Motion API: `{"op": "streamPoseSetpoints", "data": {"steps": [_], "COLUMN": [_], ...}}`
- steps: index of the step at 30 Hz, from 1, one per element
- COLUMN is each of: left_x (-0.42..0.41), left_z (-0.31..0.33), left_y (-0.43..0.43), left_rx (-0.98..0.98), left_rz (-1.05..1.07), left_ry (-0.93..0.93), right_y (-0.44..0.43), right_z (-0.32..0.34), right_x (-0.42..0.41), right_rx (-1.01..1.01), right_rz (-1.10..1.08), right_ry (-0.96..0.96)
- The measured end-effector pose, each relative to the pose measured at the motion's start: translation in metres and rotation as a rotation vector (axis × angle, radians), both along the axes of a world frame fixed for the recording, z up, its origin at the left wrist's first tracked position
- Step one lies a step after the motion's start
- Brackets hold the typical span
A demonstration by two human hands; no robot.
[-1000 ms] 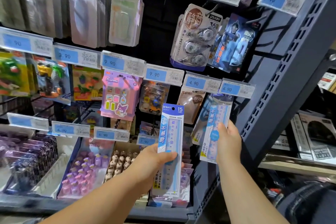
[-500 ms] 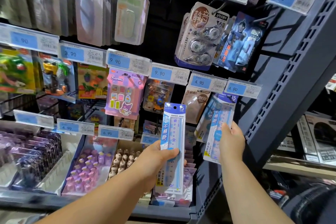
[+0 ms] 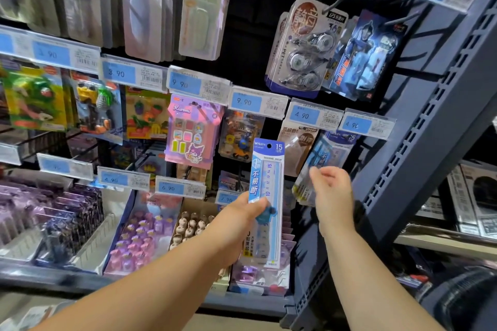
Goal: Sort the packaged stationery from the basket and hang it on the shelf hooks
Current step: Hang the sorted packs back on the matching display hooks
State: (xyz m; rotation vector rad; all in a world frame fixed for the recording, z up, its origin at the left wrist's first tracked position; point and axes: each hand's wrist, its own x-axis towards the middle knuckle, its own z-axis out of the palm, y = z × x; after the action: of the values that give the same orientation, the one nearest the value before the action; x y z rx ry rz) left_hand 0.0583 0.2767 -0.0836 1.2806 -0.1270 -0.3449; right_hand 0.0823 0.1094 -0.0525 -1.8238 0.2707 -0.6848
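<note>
Right grip (image 3: 333, 196) released hung pack (image 3: 326, 156) — slack | left grip (image 3: 242, 215) pinches ruler (image 3: 266, 177) mid-length

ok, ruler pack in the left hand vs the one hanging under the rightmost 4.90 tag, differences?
Held ruler pack is gripped by the left hand; hanging ruler pack hangs below the 4.90 tag, with no hand gripping it.
Held ruler pack stands nearly upright; the hanging one tilts.
Held one shows almost whole; the hanging one is partly hidden by the right hand.
Shared: blue-and-white 15 cm packaging, same print.

Bare hands (image 3: 236, 217) (image 3: 334, 196), forearms (image 3: 161, 277) seemingly unsleeved.
</note>
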Motion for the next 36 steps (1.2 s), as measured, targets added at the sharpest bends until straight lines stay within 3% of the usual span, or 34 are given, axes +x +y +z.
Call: {"op": "streamPoseSetpoints", "data": {"steps": [3,6,14,20,36], "left_x": [0.002,0.003,0.011,0.014,0.033], "left_z": [-0.004,-0.005,-0.009,-0.012,-0.010], "left_y": [-0.003,-0.010,-0.037,-0.057,-0.090], "left_rx": [0.017,0.019,0.152,0.257,0.508], "left_rz": [-0.013,-0.052,-0.037,-0.036,0.014], "left_ry": [-0.028,-0.052,-0.064,-0.126,-0.269], "right_y": [0.006,0.005,-0.025,-0.045,-0.060], "right_z": [0.001,-0.003,-0.004,-0.004,-0.004], "right_x": [-0.010,-0.015,-0.015,-0.012,0.010], "right_rx": [-0.018,-0.041,0.218,0.219,0.255], "right_rz": [0.443,0.607,0.366,0.216,0.056], "right_ry": [0.156,0.207,0.116,0.081,-0.007]}}
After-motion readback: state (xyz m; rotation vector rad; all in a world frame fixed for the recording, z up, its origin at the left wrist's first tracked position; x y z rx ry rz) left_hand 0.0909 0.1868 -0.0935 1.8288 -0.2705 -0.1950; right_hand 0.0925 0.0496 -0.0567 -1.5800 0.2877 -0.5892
